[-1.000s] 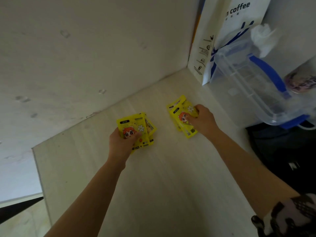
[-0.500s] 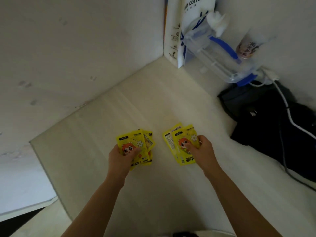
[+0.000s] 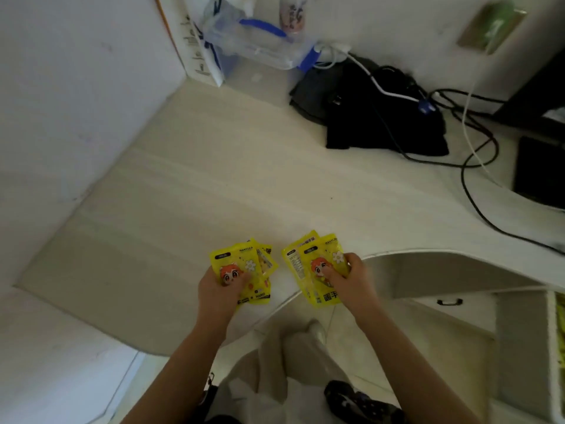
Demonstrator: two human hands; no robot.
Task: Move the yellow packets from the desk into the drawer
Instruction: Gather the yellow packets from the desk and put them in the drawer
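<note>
My left hand (image 3: 218, 293) grips a small stack of yellow packets (image 3: 241, 264) with a cartoon face printed on the front, held over the desk's (image 3: 214, 185) front edge. My right hand (image 3: 351, 281) grips a second stack of yellow packets (image 3: 312, 260), which hangs past the curved desk edge. The two stacks are side by side and a little apart. At the lower right an open drawer (image 3: 555, 341) shows a white wall with something yellow-green inside. A closed drawer front with a dark handle (image 3: 449, 302) sits left of it.
A white paper bag (image 3: 198, 53) and a clear plastic container with blue handle (image 3: 260, 44) stand in the far corner. Black cloth (image 3: 382, 117), several cables (image 3: 470, 166) and a dark flat object (image 3: 541, 172) occupy the right back. My legs (image 3: 290, 377) are below.
Both hands have drawn the packet stacks back from the middle of the desk to its front edge. The view has pulled back, so the drawers and my legs now show.
</note>
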